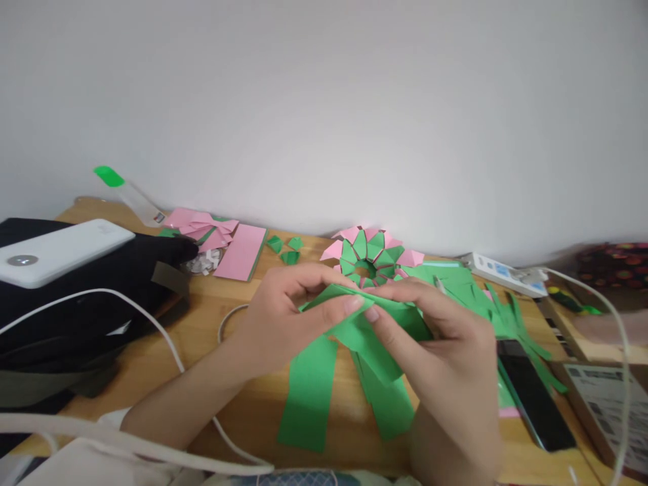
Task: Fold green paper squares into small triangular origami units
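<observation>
Both thumbs press on a folded piece of green paper (372,341) held up over the table. My left hand (281,314) pinches its left side, fingers behind the sheet. On the other side my right hand (445,344) grips it, thumb tip close to the left thumb. Beneath them lie a flat green paper strip (306,405) and several overlapping green strips (389,408). Just beyond the fingers stands a ring of folded pink and green paper (387,256), partly hidden by my hands. Small folded green pieces (290,257) sit to its left.
Pink paper (243,251) lies at the back left near a black bag (91,290) carrying a white power bank (65,250). To the right are cut green paper (468,297), a phone (536,398), a power strip (506,275) and a cardboard box (602,412). White cables (152,320) cross the left side.
</observation>
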Demonstrator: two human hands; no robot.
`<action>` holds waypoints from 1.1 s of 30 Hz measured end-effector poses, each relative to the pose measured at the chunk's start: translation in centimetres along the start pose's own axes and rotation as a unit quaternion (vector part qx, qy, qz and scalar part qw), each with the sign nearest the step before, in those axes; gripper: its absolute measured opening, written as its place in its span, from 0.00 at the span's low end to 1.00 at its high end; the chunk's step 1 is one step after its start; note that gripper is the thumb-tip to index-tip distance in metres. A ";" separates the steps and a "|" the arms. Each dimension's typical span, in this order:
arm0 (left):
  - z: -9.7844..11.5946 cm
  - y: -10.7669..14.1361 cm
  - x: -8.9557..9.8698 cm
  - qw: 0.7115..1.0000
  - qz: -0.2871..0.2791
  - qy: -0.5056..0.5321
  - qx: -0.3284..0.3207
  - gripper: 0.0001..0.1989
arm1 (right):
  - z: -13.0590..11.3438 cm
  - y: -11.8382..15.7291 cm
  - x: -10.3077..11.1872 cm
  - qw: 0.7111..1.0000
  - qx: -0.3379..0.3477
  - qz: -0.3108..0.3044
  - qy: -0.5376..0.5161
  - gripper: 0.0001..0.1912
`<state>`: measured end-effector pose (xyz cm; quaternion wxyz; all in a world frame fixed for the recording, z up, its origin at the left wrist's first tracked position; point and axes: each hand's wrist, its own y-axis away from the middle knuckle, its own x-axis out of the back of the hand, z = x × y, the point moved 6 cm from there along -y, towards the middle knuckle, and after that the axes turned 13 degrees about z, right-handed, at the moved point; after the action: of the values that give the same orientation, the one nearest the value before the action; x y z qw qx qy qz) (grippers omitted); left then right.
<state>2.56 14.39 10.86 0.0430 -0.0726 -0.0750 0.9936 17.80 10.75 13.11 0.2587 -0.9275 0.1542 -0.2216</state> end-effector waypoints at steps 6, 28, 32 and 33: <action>-0.1 -0.3 0.2 0.999 0.026 0.029 0.008 0.06 | 0.1 0.0 -0.2 0.999 -0.018 -0.016 -0.031 0.09; 0.5 -0.3 0.5 0.994 0.067 -0.073 -0.043 0.07 | 0.5 -0.4 -1.0 0.992 -0.072 -0.062 -0.088 0.08; 0.1 -0.2 0.5 0.994 0.057 -0.084 -0.029 0.06 | 1.0 -0.7 -1.3 0.987 -0.094 -0.081 -0.102 0.04; 0.0 -0.2 0.5 0.995 0.050 -0.085 -0.021 0.06 | 1.1 -0.7 -1.4 0.987 -0.094 -0.081 -0.102 0.04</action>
<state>2.10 14.68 10.79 -0.0147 0.0072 -0.0950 0.9953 17.32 12.36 12.19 0.1658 -0.9749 0.0710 -0.1305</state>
